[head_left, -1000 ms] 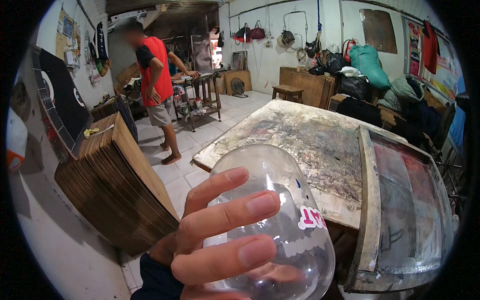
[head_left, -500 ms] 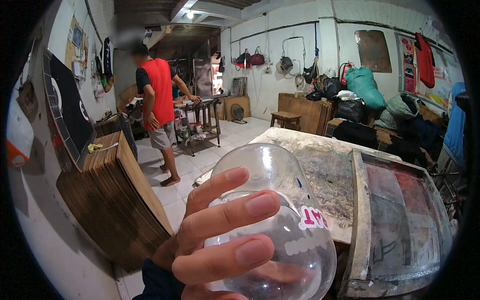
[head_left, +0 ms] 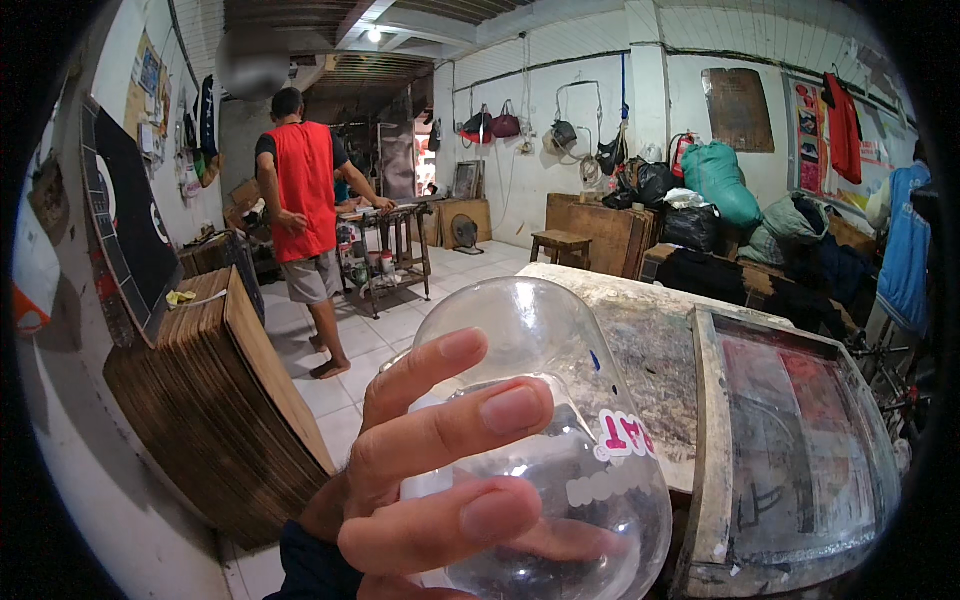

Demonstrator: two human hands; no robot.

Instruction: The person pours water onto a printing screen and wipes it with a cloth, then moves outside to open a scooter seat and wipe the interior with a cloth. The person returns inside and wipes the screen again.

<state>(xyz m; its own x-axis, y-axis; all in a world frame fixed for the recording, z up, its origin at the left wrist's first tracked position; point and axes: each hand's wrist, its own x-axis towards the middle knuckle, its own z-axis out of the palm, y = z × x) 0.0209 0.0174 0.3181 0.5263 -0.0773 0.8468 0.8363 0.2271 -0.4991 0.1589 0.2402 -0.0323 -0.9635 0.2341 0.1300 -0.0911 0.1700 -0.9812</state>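
My left hand (head_left: 440,450) comes up from the lower left out of a dark sleeve (head_left: 315,565). Its fingers are bent and spread across the near side of a clear, rounded plastic container (head_left: 620,510), close in front of me. A pink and white sticker and a small blue mark show on the container's wall. A whitish part, partly covered by the fingers, lies on its left. Through the clear plastic shows a blurred finger; I cannot tell which hand it belongs to. No other part of my right hand is visible.
A worn pale table (head_left: 650,370) carries a wood-framed screen (head_left: 705,440) on the right. Boards (head_left: 210,410) stand stacked on the left. A person in a red shirt (head_left: 303,180) leans on a bench (head_left: 410,212). Stool (head_left: 567,240) and bags (head_left: 722,180) are farther back.
My view has shifted slightly, and the room sits a little to the left. My hand keeps its hold on the container. The person at the bench has turned the head away.
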